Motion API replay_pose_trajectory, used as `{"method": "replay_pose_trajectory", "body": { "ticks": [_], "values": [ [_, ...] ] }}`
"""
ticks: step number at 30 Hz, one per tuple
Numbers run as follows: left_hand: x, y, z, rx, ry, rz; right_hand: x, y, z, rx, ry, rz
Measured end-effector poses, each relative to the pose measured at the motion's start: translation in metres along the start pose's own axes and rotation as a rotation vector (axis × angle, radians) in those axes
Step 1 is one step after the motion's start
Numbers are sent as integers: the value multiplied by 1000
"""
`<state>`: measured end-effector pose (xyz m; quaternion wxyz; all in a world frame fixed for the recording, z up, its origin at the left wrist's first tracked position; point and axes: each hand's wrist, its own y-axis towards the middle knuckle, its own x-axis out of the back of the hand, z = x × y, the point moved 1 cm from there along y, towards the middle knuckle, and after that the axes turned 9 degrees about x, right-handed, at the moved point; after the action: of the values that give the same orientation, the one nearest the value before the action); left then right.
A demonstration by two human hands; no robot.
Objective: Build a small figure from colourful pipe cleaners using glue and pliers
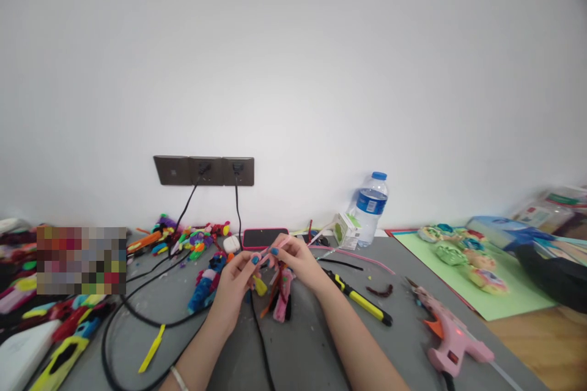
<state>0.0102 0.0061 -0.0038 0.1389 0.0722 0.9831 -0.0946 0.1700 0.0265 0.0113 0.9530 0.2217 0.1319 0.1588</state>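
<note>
The left hand point(236, 278) of a person at a gray table point(316, 342) pinches a pink pipe cleaner point(262, 255), thumb and fingers together on it, while the right hand point(298, 261) — nails painted blue — is closed on the same strand just beside. Directly below the fingers is a small fuzzy figure point(283, 299) in pink, brown and black (whether it hangs from the hands or lies on the table cannot be told). A phone point(265, 238) in a pink case lies behind the hands, near a white earbud case point(230, 244). To the right, a yellow and black cutter point(362, 300) rests near a curled brown piece point(380, 290), and a pink glue gun point(452, 333) shows a lit red light near the table's edge. A water bottle point(370, 211) with a blue cap stands by the wall, beside a green and white box point(346, 230). At far right, crafted flowers point(452, 253) sit on green paper point(518, 296); at left, black cords point(107, 342) loop past a yellow strip point(151, 351) and colorful fuzzy crafts point(197, 244).
</note>
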Motion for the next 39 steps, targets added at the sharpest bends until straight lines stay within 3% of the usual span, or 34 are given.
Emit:
{"method": "replay_pose_trajectory", "body": {
  "ticks": [9, 13, 19, 23, 26, 33, 39],
  "values": [
    [-2, 0, 1, 71, -211, 3, -4, -4, 0, -59, 24, 90],
    [-2, -1, 0, 61, -114, 18, -3, -3, -1, -50, 30, 32],
    [-1, -1, 1, 11, 176, 147, 2, -2, -3, -39, -56, -3],
    [-1, -1, 8, 48, 275, 291, 0, -6, -7, -92, -89, 146],
    [-2, -1, 11, 90, 285, 324, -2, -7, -7, -147, -52, 241],
    [0, 1, 3, 60, -23, 62, 1, -2, -1, -25, -36, -77],
    [1, 1, -1, 73, -215, 10, -2, -2, -5, -67, -61, -4]
  ]
}}
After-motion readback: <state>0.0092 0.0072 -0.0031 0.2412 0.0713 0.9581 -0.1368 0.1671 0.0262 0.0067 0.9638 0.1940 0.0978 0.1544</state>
